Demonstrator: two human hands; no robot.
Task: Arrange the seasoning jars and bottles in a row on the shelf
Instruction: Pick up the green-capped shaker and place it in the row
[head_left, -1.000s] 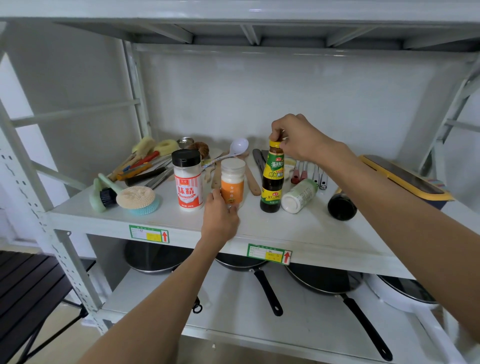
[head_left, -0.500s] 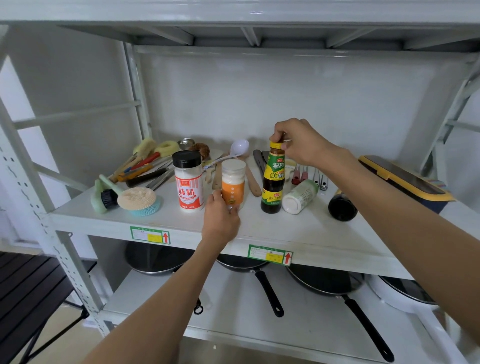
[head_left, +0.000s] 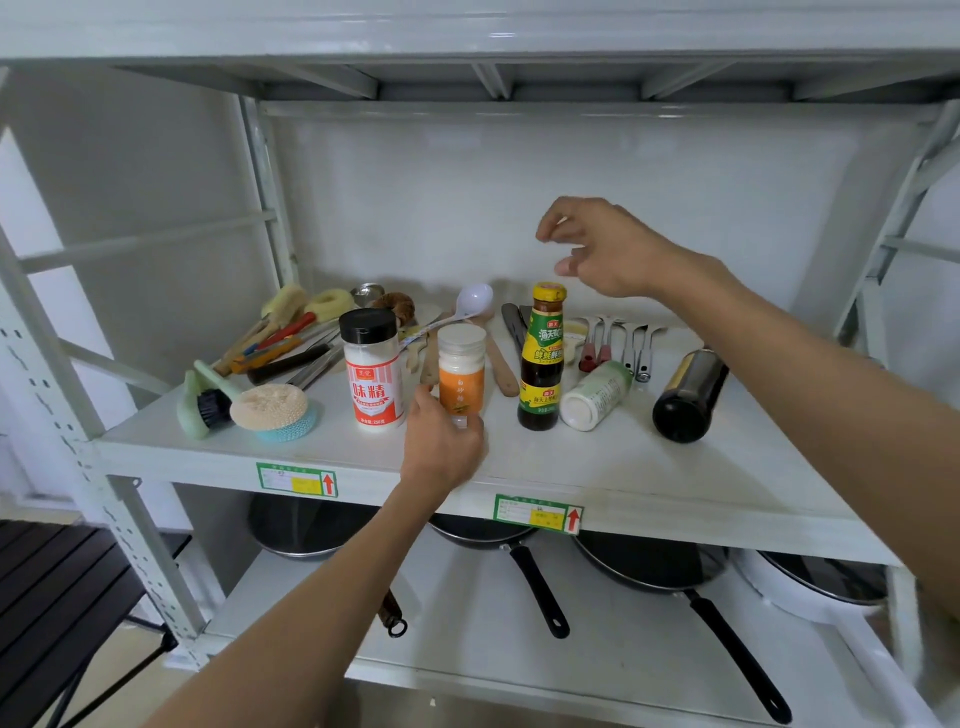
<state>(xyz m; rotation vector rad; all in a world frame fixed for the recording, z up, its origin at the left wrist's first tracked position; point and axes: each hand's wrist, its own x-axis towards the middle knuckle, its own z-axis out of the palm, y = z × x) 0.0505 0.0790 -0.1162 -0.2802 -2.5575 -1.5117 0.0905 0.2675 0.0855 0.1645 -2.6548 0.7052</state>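
Three containers stand in a row near the front of the white shelf (head_left: 649, 467): a black-capped jar with a red label (head_left: 372, 369), an orange-labelled jar with a white lid (head_left: 462, 369) and a dark sauce bottle with a yellow cap (head_left: 542, 358). My left hand (head_left: 441, 441) grips the base of the orange-labelled jar. My right hand (head_left: 602, 247) hovers open above and right of the sauce bottle, touching nothing. A white jar with a green label (head_left: 595, 396) and a dark bottle (head_left: 688, 395) lie on their sides to the right.
Brushes and a scrubbing pad (head_left: 272, 410) crowd the shelf's left. Wooden spatulas, a white ladle (head_left: 472, 301), knives and forks (head_left: 623, 343) lie along the back. A yellow-edged board sits far right behind my arm. Frying pans (head_left: 654, 566) fill the lower shelf.
My right hand has let go of the sauce bottle's cap and lifted up and to the right, fingers spread. The bottle stands by itself. My left hand stays on the orange-labelled jar.
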